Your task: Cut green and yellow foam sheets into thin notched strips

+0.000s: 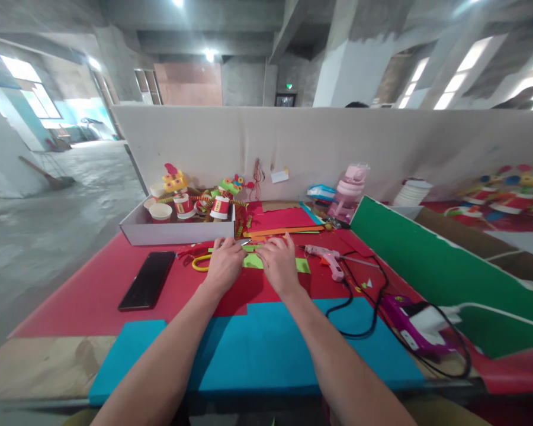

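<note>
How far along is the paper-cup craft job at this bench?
Done: several decorated red-and-white paper cup figures stand finished in the white cardboard box. In hand: the left hand and right hand press on a light green paper strip, yellow-handled scissors beside them. Left: a plain white cup in the box, an unused stack of coloured paper sheets, and the pink hot glue gun lying idle.

Both your hands on green foam strip, red table.
Your left hand (224, 264) and right hand (279, 263) press down on the green strip (273, 264), fingers curled. Yellow scissors (201, 262) just left of your left hand, black phone (147, 280) further left. Pink glue gun (328, 258) right of your right hand. White box (177, 232) of paper-cup crafts beyond your left hand.
</note>
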The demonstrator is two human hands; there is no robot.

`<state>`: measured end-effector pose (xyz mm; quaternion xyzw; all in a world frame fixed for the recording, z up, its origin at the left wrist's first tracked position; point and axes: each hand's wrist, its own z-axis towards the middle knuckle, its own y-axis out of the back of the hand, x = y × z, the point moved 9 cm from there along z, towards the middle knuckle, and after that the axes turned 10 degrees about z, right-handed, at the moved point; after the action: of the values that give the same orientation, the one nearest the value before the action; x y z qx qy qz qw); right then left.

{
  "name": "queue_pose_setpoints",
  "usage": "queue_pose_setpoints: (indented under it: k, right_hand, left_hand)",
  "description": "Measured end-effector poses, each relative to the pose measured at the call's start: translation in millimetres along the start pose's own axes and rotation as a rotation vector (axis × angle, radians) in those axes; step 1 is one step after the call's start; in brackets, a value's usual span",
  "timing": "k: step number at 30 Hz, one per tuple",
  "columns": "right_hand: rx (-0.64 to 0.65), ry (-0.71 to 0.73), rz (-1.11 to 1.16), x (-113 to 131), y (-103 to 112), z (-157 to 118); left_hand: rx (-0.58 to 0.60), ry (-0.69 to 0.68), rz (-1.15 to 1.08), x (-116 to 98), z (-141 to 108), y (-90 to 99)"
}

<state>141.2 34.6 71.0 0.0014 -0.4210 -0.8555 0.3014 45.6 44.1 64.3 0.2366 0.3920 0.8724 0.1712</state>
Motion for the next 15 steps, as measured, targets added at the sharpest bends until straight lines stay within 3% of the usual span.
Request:
queue_pose_setpoints:
  k: [5,11,15]
  right_hand:
    - [0.073,0.043,-0.040,7.9,-17.1,0.8]
    - [0.062,0.000,-0.044,-4.4,-10.0,-0.5]
    - [0.075,0.027,-0.061,3.3,-15.1,-0.3]
  left_hand:
    - [0.011,-0.033,0.005,-8.4,0.9,1.6]
    - [0.019,0.000,-0.007,2.0,-0.1,-1.3]
    - [0.045,-0.012,-0.009,-0.9,-0.1,-2.0]
